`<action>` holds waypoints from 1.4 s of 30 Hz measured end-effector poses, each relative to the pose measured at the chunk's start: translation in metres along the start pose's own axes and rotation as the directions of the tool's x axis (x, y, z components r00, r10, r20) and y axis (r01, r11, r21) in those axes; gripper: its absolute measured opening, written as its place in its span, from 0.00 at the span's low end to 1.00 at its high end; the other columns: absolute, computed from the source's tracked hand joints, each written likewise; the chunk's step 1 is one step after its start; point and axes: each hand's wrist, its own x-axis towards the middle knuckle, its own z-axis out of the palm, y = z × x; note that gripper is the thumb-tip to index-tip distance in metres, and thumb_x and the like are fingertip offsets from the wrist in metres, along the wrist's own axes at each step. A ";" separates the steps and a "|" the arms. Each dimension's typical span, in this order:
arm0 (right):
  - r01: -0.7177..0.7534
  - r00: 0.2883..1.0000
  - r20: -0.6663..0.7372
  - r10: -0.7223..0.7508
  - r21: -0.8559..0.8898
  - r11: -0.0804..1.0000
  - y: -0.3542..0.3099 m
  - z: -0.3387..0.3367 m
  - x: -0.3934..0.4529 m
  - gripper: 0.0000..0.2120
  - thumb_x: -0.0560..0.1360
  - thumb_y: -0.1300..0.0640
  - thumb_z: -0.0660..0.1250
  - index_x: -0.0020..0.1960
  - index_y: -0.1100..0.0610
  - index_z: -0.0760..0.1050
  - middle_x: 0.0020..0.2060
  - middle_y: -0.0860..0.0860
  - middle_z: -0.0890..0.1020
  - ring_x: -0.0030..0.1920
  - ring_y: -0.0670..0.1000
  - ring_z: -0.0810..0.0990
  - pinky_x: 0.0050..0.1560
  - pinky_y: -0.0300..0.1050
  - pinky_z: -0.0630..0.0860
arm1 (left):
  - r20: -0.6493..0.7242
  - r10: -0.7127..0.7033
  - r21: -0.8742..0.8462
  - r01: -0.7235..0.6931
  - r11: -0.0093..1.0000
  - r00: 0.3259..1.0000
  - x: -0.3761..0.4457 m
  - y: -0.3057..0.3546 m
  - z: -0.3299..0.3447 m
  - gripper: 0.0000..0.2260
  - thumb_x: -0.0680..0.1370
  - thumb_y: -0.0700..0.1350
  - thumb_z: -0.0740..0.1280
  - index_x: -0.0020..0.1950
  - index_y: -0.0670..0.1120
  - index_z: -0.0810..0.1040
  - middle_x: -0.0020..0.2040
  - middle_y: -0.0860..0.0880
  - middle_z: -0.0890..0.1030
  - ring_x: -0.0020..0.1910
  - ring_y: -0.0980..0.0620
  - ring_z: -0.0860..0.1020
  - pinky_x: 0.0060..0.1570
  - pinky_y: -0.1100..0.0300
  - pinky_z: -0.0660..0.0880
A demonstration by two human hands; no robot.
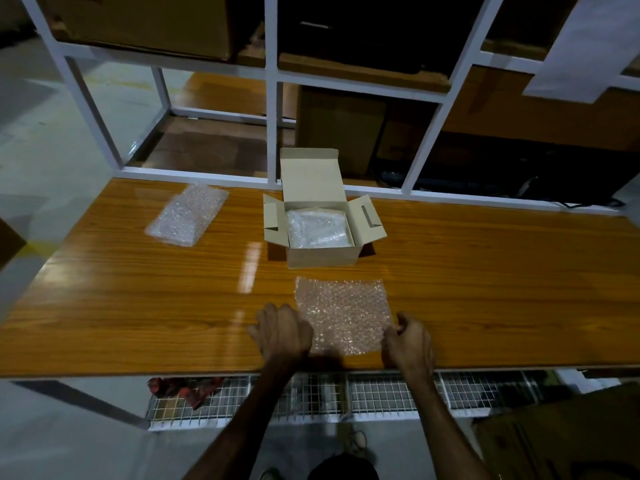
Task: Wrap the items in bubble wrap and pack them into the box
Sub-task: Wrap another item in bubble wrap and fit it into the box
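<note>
one box (323,251), two hands (282,332) (410,341), one flat bubble wrap sheet (341,311)

A white shelf frame (272,81) is standing behind the wooden table (121,289); red cloth (183,388) is lying on a wire rack (381,393) below.

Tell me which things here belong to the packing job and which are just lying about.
Part of the job:
flat bubble wrap sheet, held by left hand and right hand
open cardboard box
wrapped bundle inside it
bubble-wrapped bundle

Lying about:
red cloth
wire tray
shelf cartons
</note>
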 end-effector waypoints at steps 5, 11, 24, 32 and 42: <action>-0.036 0.993 0.115 0.036 0.004 0.999 0.002 -0.004 0.005 0.31 0.77 0.50 0.75 0.77 0.54 0.69 0.50 0.50 0.85 0.45 0.49 0.83 0.42 0.49 0.81 | -0.042 -0.023 -0.412 0.003 0.911 0.999 0.002 0.015 -0.016 0.03 0.79 0.44 0.63 0.49 0.52 0.70 0.42 0.50 0.76 0.42 0.49 0.77 0.46 0.48 0.76; -0.026 0.991 0.129 0.020 0.043 0.999 0.003 0.007 -0.001 0.36 0.73 0.44 0.78 0.76 0.55 0.70 0.41 0.49 0.85 0.41 0.51 0.86 0.43 0.53 0.84 | -0.179 0.156 -0.610 -0.234 0.757 0.971 -0.004 0.052 -0.018 0.08 0.82 0.40 0.65 0.55 0.52 0.72 0.47 0.54 0.78 0.42 0.55 0.79 0.36 0.51 0.82; 0.006 0.992 0.127 -0.024 0.138 0.990 0.011 0.004 0.004 0.17 0.76 0.60 0.68 0.64 0.53 0.82 0.53 0.51 0.87 0.51 0.54 0.85 0.51 0.54 0.83 | 0.095 0.650 -0.464 -0.544 0.699 0.754 -0.025 0.073 0.050 0.20 0.82 0.47 0.65 0.74 0.46 0.74 0.66 0.46 0.81 0.65 0.50 0.75 0.67 0.49 0.73; 0.225 0.970 -0.103 -0.221 0.025 0.974 -0.020 -0.008 -0.010 0.10 0.84 0.59 0.63 0.62 0.54 0.81 0.58 0.50 0.83 0.55 0.50 0.80 0.53 0.47 0.79 | -0.116 0.628 -0.133 -0.638 0.758 0.770 -0.011 0.054 0.041 0.18 0.83 0.45 0.65 0.73 0.45 0.76 0.73 0.43 0.78 0.78 0.44 0.70 0.81 0.45 0.56; 0.661 0.744 0.401 -0.535 -0.319 0.679 -0.013 0.022 0.038 0.26 0.88 0.42 0.42 0.85 0.44 0.46 0.84 0.44 0.45 0.83 0.47 0.39 0.83 0.60 0.45 | 0.227 0.533 0.181 -0.573 0.799 0.815 -0.002 0.029 0.048 0.38 0.82 0.69 0.49 0.85 0.47 0.55 0.86 0.45 0.49 0.85 0.42 0.44 0.77 0.33 0.33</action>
